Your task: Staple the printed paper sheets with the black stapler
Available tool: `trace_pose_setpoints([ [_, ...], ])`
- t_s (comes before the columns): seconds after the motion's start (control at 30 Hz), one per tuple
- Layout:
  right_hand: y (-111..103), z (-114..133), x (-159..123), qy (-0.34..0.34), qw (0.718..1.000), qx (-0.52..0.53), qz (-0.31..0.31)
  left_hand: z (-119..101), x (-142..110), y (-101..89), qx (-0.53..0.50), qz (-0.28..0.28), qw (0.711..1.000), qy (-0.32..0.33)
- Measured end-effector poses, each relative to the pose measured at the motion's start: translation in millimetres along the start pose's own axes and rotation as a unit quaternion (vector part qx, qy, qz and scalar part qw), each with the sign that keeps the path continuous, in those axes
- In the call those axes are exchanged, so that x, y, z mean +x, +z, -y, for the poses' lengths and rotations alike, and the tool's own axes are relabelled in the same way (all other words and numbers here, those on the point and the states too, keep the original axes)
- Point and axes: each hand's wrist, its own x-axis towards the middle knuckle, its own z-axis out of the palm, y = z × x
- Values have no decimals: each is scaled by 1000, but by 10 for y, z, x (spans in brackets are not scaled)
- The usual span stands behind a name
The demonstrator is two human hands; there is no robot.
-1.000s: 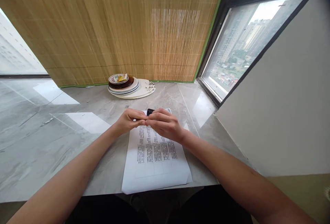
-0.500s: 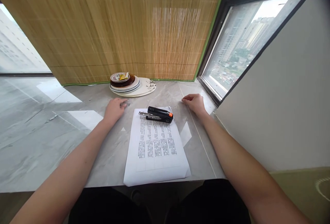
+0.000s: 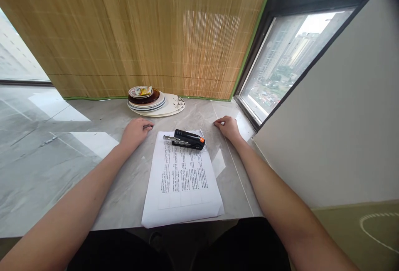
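My left hand (image 3: 136, 133) rests on the grey countertop left of the paper, fingers curled around something small and greyish whose kind I cannot make out. On the other side, my right hand (image 3: 229, 127) rests on the counter with thumb and fingertips pinched together; a tiny dark spot shows at their tips. Between the hands lies a black stapler (image 3: 189, 139) with an orange patch, a silver metal part sticking out toward the left. It sits across the top of a stack of printed paper (image 3: 183, 179), apart from both hands.
Stacked plates (image 3: 146, 105) stand behind the left hand, on a large oval plate (image 3: 174, 104). A bamboo blind (image 3: 140, 34) hangs behind them. A window frame (image 3: 249, 111) and wall (image 3: 327, 117) bound the right side. The paper reaches the counter's front edge.
The view has shifted slightly. My left fingers have closed further around the small greyish thing by them. My right hand stays pinched; the stapler and paper have not visibly moved on the counter.
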Motion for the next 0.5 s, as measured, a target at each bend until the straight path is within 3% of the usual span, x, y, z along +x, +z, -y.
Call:
trace_pose_setpoints([
  [0.37, 17, -14, -3, -15, 1000, 16, 2, -137, 4, -45, -78, -22, 995, -65],
  [0.5, 10, -6, -7, -23, 1000, 13, 13, -151, 16, -46, -87, -20, 995, -50],
])
